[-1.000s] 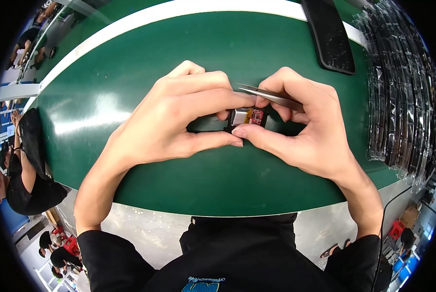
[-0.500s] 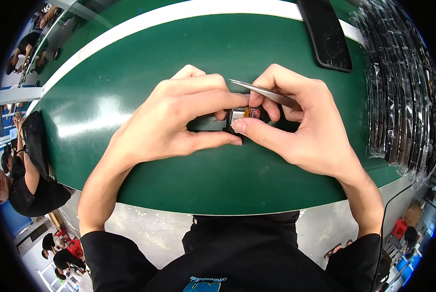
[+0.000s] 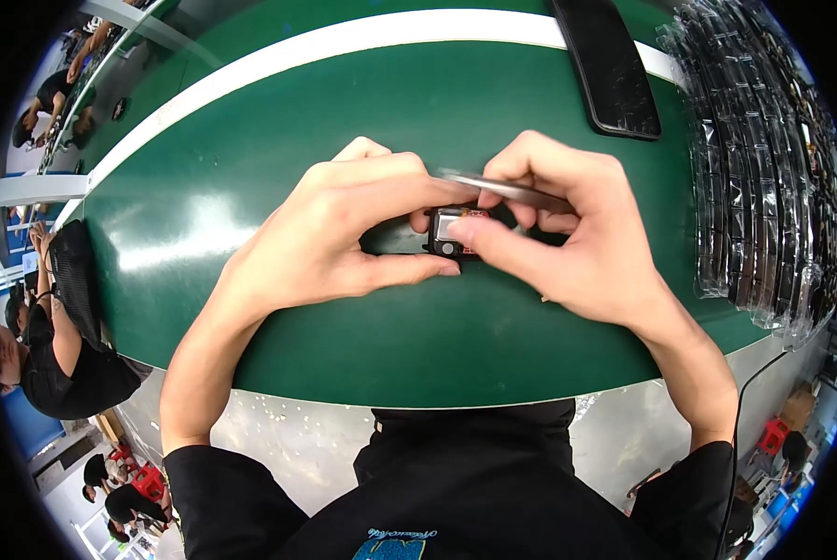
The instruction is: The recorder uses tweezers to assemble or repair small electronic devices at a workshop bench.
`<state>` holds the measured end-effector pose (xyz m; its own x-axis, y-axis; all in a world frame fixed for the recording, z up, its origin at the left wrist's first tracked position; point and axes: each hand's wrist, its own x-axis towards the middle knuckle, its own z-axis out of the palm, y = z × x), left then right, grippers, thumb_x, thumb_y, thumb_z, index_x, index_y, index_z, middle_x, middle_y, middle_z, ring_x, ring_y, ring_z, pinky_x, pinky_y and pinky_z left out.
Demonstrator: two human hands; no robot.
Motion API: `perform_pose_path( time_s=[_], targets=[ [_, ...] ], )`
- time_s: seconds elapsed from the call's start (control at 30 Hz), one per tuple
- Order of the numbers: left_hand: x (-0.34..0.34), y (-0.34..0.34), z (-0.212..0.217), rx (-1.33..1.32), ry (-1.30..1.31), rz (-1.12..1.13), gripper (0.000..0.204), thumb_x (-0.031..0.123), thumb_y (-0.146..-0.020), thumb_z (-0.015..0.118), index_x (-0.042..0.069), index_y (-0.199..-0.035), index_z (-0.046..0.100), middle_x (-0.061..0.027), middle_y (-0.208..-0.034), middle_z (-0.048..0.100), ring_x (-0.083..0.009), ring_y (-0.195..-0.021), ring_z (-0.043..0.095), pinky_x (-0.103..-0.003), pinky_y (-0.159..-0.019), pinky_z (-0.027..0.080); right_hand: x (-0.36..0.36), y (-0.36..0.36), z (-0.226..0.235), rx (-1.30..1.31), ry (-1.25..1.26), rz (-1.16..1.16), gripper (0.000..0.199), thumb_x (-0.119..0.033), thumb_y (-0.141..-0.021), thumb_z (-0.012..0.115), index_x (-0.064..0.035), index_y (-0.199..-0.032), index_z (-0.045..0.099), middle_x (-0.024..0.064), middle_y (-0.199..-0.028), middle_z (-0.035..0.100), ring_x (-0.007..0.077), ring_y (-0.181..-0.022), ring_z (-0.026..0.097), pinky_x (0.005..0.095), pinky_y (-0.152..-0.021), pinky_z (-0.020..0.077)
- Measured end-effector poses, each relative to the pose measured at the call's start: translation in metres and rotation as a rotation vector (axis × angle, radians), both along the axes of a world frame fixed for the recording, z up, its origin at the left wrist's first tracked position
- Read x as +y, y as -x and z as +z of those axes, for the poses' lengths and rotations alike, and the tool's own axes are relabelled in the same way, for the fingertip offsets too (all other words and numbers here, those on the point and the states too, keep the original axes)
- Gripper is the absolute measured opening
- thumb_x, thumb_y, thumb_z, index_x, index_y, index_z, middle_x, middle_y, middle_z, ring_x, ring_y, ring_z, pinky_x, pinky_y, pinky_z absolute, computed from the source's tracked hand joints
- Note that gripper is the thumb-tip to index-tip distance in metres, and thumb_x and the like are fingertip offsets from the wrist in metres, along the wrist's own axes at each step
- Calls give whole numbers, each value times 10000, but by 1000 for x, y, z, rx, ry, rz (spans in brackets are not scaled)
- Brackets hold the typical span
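Small black device (image 3: 453, 232) with a silvery face and a red bit at its right end, sitting at table centre, pinched between both hands just above the green table (image 3: 250, 168). Left hand (image 3: 344, 233) curled closed around its left side, thumb under the device along the near edge, index finger over the top. Right hand (image 3: 568, 233) closed too, thumb tip pressed on the device's near right corner, fingers gripping metal tweezers (image 3: 502, 187) that lie across the top, tips pointing left toward the left index finger. Whether the tweezer tips touch the device: cannot tell. Black flat slab (image 3: 610, 65) lies far right on the table, across the white stripe (image 3: 344, 42). Row of clear-bagged dark parts (image 3: 764, 168) stacked along the right edge. Another person in black (image 3: 54, 364) at the left, below table level.
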<state>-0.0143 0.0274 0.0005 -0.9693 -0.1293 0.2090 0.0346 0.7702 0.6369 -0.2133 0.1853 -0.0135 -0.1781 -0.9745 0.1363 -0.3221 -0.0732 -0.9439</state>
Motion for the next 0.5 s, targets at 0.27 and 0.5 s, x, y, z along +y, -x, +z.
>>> perform_pose_path(
  time_s=[0.27,0.5],
  targets=[
    [11,11,14,19,8,57,547,90,-676,981,69,-1193,803,1,-789,621,-160,-747,540,-322,-763,463,0,22,6,-282,137,-204,233,-133,-978,855,-21,-863,685,-94,-733,561,-22,-680,430,207,-570,339],
    [17,-1,15,39,153,175,468,137,-684,966,34,-1111,805,-24,-798,666,-140,-727,585,-285,-663,471,0,33,-3,-205,203,-250,248,-159,-989,834,6,-886,680,-45,-717,592,8,-678,491,248,-579,392]
  ],
)
